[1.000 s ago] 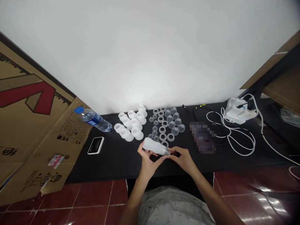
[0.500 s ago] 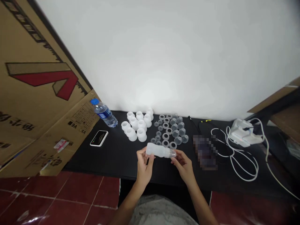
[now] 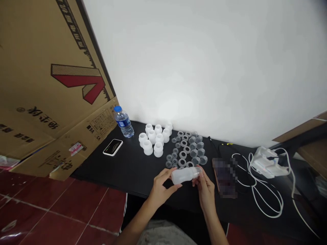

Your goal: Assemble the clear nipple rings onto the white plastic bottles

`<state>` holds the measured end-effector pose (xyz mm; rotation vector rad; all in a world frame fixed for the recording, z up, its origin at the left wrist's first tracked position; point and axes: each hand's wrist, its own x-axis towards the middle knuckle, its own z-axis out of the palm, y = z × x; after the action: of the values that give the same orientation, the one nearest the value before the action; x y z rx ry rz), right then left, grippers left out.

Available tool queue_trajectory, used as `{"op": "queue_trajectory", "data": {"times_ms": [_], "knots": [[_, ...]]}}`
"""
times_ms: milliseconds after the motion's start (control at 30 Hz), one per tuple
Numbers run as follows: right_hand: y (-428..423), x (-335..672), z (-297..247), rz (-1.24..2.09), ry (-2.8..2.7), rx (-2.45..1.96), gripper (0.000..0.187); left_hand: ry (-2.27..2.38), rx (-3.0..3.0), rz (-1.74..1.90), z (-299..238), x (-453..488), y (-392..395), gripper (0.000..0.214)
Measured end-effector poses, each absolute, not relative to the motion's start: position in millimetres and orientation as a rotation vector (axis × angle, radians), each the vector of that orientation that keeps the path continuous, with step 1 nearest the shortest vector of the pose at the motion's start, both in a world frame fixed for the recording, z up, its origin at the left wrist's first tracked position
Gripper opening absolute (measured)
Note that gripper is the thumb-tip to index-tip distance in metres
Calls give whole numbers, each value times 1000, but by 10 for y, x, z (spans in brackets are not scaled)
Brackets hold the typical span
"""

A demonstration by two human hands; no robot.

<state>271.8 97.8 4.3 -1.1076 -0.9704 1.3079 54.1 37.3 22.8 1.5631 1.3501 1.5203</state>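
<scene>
Both of my hands hold a frosted translucent plastic bottle [image 3: 185, 176] lying on its side above the black table. My left hand [image 3: 162, 189] grips the wide end with its fingers. My right hand [image 3: 204, 189] pinches the clear neck end between finger and thumb. Just beyond the bottle lie clear plastic domed caps [image 3: 196, 151] and translucent plastic rings [image 3: 182, 154]. White frosted collars [image 3: 153, 139] stand in a cluster to their left. The bottle hides the nearest rings.
A blue-capped water bottle [image 3: 124, 122] and a white power bank [image 3: 112, 147] stand on the black table [image 3: 122, 170]. A pixelated object [image 3: 224, 177] lies to the right, near a white charger [image 3: 268, 166] with looped cable. A cardboard sheet [image 3: 63, 102] leans at left.
My view has swung, shifting the table rightward in the frame. The bottle has moved right, and my left hand now grips its wide end less from below.
</scene>
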Motion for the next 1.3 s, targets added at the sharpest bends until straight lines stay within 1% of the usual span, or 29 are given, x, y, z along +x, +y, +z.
{"op": "queue_trajectory", "data": {"times_ms": [200,333,433,633,833,967,1033,1200,1300], "knots": [[976,2720,75,1278,-1024,-1121,59,1361,1613,1526,187,551,359,56],[963,2739,95,1279,-929,-1096,53,1353,1689,1495,136,557,341,59],[971,2762,95,1305,-858,-1078,49,1357,1804,1476,106,566,321,61],[1011,2762,82,1309,-830,-1053,49,1416,2108,1480,94,591,255,64],[947,2768,27,1177,-1090,-1070,47,1663,2188,1381,137,557,120,57],[871,2757,-10,1356,-1250,-868,55,1775,2175,1296,134,521,22,55],[857,2731,-3,1407,-1260,-812,58,1816,2102,1296,121,509,-20,54],[885,2671,87,1403,-1142,-870,54,1866,1938,1281,105,448,-73,50],[893,2656,142,1399,-1126,-922,53,1937,1916,1302,95,384,-63,43]]}}
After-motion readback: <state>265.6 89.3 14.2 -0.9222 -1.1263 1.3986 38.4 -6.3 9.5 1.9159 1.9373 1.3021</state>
